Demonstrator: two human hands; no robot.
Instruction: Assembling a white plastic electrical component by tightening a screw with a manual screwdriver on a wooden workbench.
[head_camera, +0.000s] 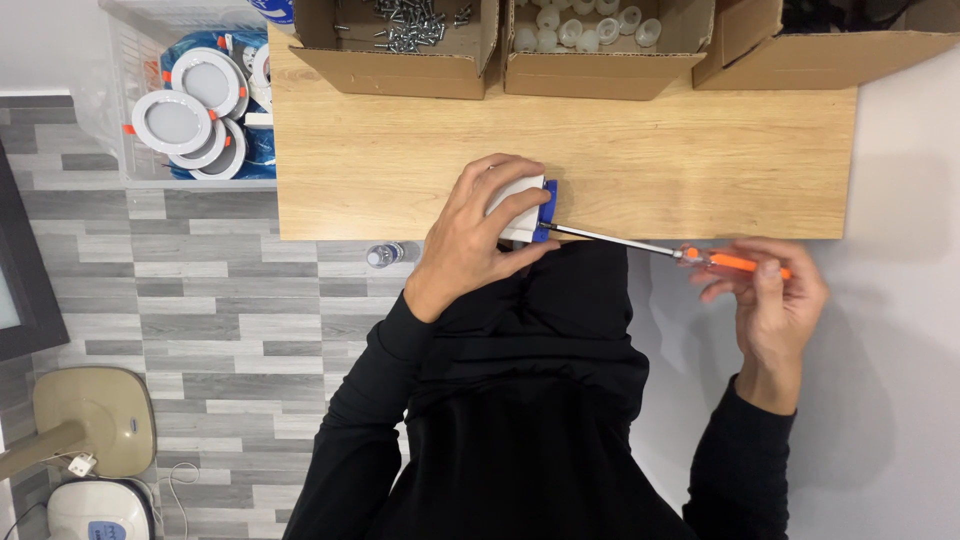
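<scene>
Pale wooden tabletop (400, 170) over a grey plank-patterned floor: a person in black sleeves steadies a small white plastic box with a blue end piece (530, 205) at the table's near edge, the left hand (470, 240) clasped over it, fingers curled across its top. The right hand (775, 300) is closed around the orange-handled screwdriver (735, 262), whose thin steel shaft runs level to the blue end, tip touching it. Done well, by the look of it, this calls for the shaft kept in line with the screw and the box pressed firmly down so it cannot twist (the screw itself is too small to make out). Along the far edge stand three open cardboard boxes, one holding loose metal screws (405, 25), one holding white round plastic parts (585, 25). A clear bin of round white downlights (195, 110) sits left of the table, a clear bottle (390, 254) below it; nothing blocks the screwdriver's path
</scene>
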